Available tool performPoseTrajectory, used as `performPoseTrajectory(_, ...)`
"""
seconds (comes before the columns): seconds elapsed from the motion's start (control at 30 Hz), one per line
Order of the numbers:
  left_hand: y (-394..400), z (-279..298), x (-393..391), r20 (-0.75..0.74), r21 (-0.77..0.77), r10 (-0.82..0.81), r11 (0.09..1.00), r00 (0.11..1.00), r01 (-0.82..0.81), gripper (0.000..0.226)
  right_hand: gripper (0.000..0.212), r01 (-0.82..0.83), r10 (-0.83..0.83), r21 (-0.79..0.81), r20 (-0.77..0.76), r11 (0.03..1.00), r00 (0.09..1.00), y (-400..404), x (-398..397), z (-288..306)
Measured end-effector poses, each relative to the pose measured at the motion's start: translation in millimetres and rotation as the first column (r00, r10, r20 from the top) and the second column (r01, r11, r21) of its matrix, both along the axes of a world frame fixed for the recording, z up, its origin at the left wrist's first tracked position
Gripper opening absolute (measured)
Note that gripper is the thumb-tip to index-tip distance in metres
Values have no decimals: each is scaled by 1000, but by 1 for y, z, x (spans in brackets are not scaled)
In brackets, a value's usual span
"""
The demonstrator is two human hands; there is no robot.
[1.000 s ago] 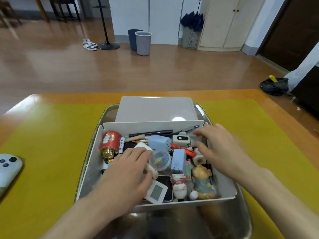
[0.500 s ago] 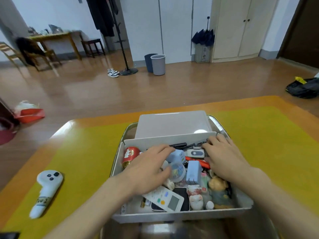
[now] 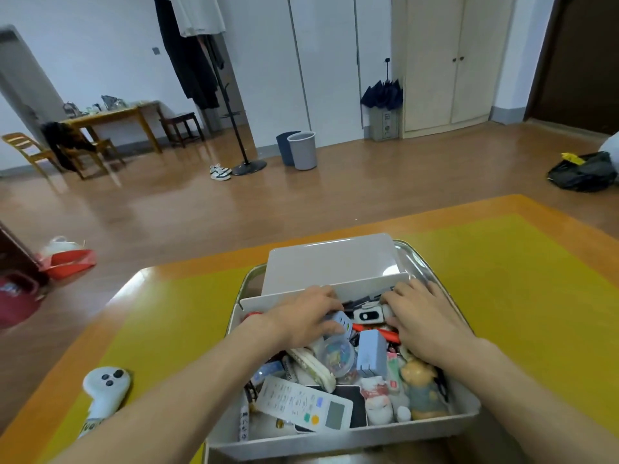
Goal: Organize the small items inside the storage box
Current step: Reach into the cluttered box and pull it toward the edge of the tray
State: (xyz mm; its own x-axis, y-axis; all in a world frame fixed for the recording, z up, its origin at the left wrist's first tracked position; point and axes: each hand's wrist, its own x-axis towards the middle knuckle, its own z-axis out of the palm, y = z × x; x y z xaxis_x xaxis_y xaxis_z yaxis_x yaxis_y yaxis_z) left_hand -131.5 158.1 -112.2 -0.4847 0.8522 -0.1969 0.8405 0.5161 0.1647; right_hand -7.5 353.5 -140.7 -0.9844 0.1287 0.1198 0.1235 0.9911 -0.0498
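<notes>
A pale grey storage box sits in a metal tray and is full of small items. Among them are a white remote control, a clear round pin case, a blue plug adapter, a red pen, a cat figurine and a bear figurine. My left hand reaches into the far left part, thumb and fingers around a blue-grey charger block. My right hand lies palm down over the far right items, fingertips on dark pens.
The box's grey lid lies in the tray behind the box. A white handheld controller rests on the yellow mat to the left. The table's far edge is just beyond the tray, with wooden floor past it.
Both hands have slid toward the box's far wall. My left hand left the clear pin case and closed around the charger block. The view has tilted up.
</notes>
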Motion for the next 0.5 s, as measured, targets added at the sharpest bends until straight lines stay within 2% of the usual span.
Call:
performPoseTrajectory(0.1,-7,3,6,-36,65,59,996,998,-56,29,26,-8,4,-73,-47,997,999,-1,1,1)
performPoseTrajectory(0.23,-26,9,18,69,286,182,938,981,-194,23,16,-58,13,-247,-180,967,984,0,3,5)
performPoseTrajectory(0.3,-38,14,24,140,394,233,878,962,-270,18,12,-101,-10,-383,-276,918,961,1,3,10)
performPoseTrajectory(0.37,-53,19,31,161,482,270,818,949,-314,18,20,-115,-74,-487,-353,866,933,2,2,17)
performPoseTrajectory(0.43,-71,23,42,172,554,284,764,943,-331,27,29,-126,-129,-563,-391,817,911,1,1,27)
performPoseTrajectory(0.5,-87,21,55,170,593,310,726,935,-349,37,33,-163,-165,-675,-393,719,905,-5,-1,34)
